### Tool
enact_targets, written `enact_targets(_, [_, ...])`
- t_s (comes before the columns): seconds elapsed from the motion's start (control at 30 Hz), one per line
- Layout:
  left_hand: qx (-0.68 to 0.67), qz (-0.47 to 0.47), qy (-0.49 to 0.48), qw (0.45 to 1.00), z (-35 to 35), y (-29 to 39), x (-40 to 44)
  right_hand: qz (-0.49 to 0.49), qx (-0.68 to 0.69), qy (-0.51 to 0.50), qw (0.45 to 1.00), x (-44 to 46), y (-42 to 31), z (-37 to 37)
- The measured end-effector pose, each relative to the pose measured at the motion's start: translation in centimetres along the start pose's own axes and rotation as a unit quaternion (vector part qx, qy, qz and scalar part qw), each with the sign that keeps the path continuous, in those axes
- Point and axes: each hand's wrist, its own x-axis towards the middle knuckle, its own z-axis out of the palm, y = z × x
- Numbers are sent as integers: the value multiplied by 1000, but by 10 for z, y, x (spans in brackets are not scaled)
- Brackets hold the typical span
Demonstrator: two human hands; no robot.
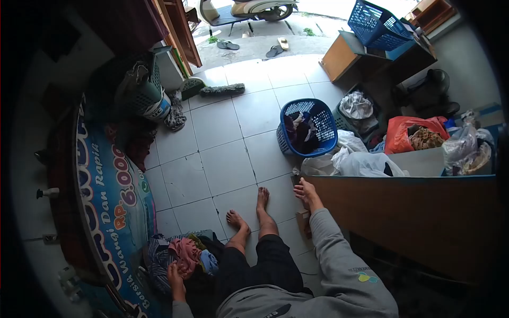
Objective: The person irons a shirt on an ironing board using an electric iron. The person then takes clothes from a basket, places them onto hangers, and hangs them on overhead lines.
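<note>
My left hand [175, 275] is low on the left, over the near edge of a heap of clothes. Its fingers look loosely bent and apart, with nothing visible in them; whether they touch the cloth I cannot tell. In the heap are a pink garment [185, 253], a light blue garment [209, 262] and a dark striped garment [158, 259]. Behind them shows the grey-green rim of a basket [204, 233]. My right hand [305, 194] is beside the corner of a wooden counter [403, 217], fingers spread and holding nothing.
A blue laundry basket [334, 139] with dark clothes stands on the tiled floor [222, 172]. White plastic bags [366, 163] and a red bag [411, 130] are at the right. A printed banner [114, 206] runs along the left. Past the doorway are sandals [228, 46] and a scooter [244, 9].
</note>
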Motion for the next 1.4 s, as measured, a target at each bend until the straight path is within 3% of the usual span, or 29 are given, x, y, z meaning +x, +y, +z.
enact_targets(0.1, [11,-1,28,1000,43,20,15,-5,108,50,993,93,-52,9])
enact_targets(0.17, [86,-63,49,993,66,4,9,4,132,73,989,153,-72,8])
enact_targets(0.23, [172,-141,34,974,74,-36,7,-1,249,187,950,199,-96,14])
enact_targets(0.27, [197,-178,22,964,77,-55,2,10,243,189,951,228,-96,10])
enact_targets(0.33, [223,-228,16,948,63,-101,-10,-6,378,193,906,284,-84,-11])
enact_targets(0.37, [258,-215,13,942,49,-133,-15,4,370,196,908,300,-83,-11])
enact_targets(0.4, [291,-205,10,934,37,-156,-22,-3,347,282,895,311,-81,-8])
enact_targets(0.43, [286,-219,18,933,29,-171,-27,-14,318,362,876,318,-81,-1])
enact_targets(0.5, [229,-238,71,941,21,-193,-47,11,264,427,865,295,-91,27])
enact_targets(0.57, [93,-268,114,952,28,-208,-65,-14,292,418,860,269,-94,71])
enact_targets(0.7, [52,-217,95,970,44,-253,-70,32,209,400,892,239,-43,124])
enact_targets(0.8, [78,-263,75,959,63,-225,-72,60,137,365,919,189,16,163])
enact_targets(0.87, [61,-241,63,967,41,-257,-83,59,70,350,932,156,73,169])
enact_targets(0.97, [15,-235,61,970,4,-296,-125,-30,-55,281,958,139,139,167])
enact_targets(1.07, [-42,-278,96,955,-48,-350,-175,-23,-165,244,955,98,173,179])
enact_targets(1.17, [-66,-316,150,934,-80,-382,-239,3,-274,186,944,150,252,139])
enact_targets(1.23, [-114,-306,176,929,-106,-439,-291,-11,-362,186,913,161,301,121])
enact_targets(1.4, [-114,-372,212,897,-92,-481,-374,10,-482,160,862,30,326,128])
